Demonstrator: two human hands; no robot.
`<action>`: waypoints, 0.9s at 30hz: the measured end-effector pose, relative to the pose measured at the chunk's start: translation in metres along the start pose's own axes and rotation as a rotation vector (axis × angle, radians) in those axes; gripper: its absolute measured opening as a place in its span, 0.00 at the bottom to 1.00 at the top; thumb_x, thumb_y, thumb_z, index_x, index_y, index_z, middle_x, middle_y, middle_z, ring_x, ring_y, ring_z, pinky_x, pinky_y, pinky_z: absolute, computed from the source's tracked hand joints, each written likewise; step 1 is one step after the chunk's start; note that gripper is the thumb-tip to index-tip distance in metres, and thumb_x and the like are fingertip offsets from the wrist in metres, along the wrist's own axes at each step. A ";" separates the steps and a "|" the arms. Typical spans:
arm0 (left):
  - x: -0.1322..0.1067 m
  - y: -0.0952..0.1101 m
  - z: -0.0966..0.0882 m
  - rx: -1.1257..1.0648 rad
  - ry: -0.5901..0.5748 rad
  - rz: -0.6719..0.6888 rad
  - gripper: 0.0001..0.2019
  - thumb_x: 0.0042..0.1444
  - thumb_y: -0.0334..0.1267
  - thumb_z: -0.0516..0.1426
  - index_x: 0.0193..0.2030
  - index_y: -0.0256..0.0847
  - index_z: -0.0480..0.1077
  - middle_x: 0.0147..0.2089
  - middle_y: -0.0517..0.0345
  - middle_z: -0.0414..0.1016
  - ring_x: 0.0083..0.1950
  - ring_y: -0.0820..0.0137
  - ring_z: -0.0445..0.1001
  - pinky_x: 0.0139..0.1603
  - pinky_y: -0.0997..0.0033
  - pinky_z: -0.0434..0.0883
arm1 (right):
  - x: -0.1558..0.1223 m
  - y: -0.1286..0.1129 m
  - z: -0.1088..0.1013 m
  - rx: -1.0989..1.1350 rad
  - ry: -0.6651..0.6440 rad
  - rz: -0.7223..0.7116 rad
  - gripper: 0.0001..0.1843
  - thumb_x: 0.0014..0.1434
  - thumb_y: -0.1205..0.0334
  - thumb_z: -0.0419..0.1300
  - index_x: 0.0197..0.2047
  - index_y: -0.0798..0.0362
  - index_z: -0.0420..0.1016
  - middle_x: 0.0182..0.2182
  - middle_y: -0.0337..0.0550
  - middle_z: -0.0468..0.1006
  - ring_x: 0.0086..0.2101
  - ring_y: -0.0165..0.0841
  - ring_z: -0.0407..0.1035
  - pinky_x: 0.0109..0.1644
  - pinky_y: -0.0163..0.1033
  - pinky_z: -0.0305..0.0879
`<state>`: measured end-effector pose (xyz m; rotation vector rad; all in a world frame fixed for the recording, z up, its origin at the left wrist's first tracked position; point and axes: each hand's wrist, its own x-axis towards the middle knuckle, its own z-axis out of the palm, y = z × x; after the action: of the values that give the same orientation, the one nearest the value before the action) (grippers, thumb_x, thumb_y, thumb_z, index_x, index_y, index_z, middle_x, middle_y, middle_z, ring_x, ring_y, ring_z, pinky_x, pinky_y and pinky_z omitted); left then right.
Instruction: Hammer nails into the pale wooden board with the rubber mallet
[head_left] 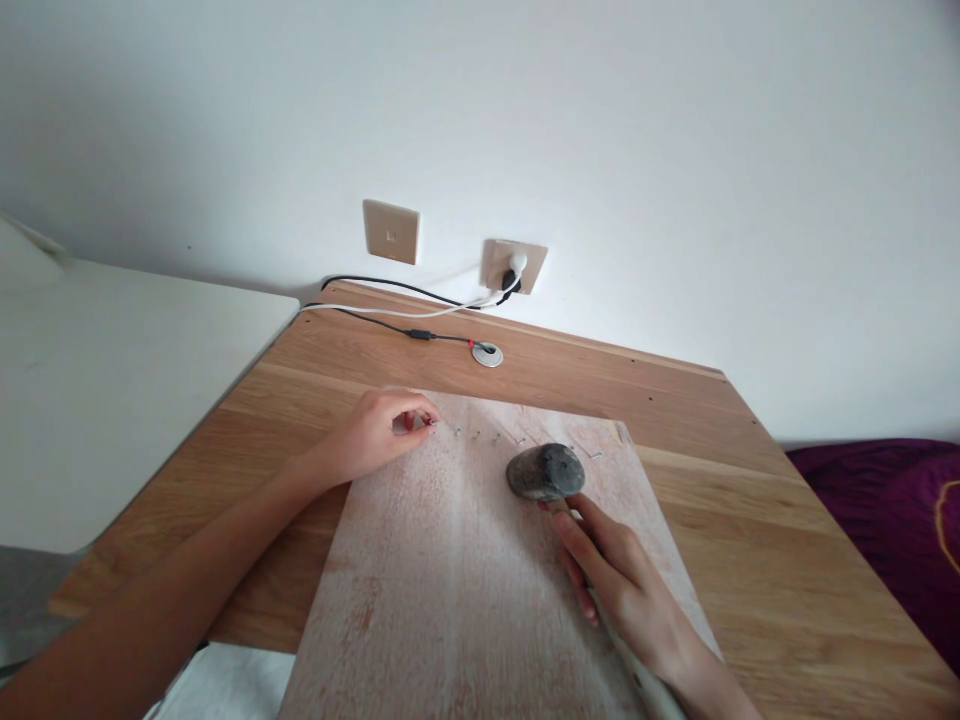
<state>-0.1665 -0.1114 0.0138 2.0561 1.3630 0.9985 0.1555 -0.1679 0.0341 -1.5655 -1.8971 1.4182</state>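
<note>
At the far left part of a pale wooden board (pixel 450 570), my left hand (pixel 379 432) is closed, thumb and forefinger pinching a small nail (pixel 433 423). My right hand (pixel 622 575) wraps around the handle of a rubber mallet (pixel 545 472). The mallet's dark head hovers over the board, right of my left hand and apart from it. Several nails (pixel 496 437) stand in a row across the board's far part, some of them leaning. The mallet head hides part of that row.
The board lies on a wooden desk (pixel 750 560) against a white wall. Behind it, cables (pixel 390 310) run from a wall socket (pixel 495 262) past a round cable grommet (pixel 487 354). A white surface (pixel 135 390) adjoins on the left; purple fabric (pixel 870 490) lies at right.
</note>
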 end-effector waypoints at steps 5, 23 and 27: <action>0.000 -0.001 0.000 0.044 0.005 0.025 0.06 0.59 0.31 0.59 0.39 0.41 0.79 0.36 0.59 0.82 0.33 0.72 0.75 0.39 0.72 0.72 | 0.000 -0.002 0.000 -0.007 0.002 0.009 0.28 0.72 0.37 0.45 0.52 0.53 0.67 0.16 0.27 0.63 0.16 0.28 0.60 0.23 0.34 0.58; 0.001 -0.004 0.009 0.086 0.052 0.083 0.03 0.57 0.28 0.65 0.36 0.39 0.77 0.33 0.60 0.79 0.34 0.72 0.75 0.40 0.71 0.70 | -0.002 -0.021 0.002 0.155 -0.044 0.037 0.33 0.67 0.32 0.50 0.53 0.54 0.67 0.20 0.27 0.62 0.15 0.25 0.58 0.17 0.32 0.58; 0.000 -0.006 0.011 0.008 0.069 0.023 0.10 0.55 0.26 0.66 0.44 0.39 0.76 0.32 0.62 0.80 0.32 0.73 0.77 0.39 0.72 0.71 | 0.008 -0.045 0.003 0.163 -0.061 -0.028 0.31 0.67 0.34 0.52 0.52 0.54 0.68 0.20 0.28 0.63 0.15 0.25 0.59 0.17 0.31 0.58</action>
<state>-0.1613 -0.1090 0.0023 2.0645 1.3826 1.0852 0.1248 -0.1588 0.0662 -1.4302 -1.7794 1.5822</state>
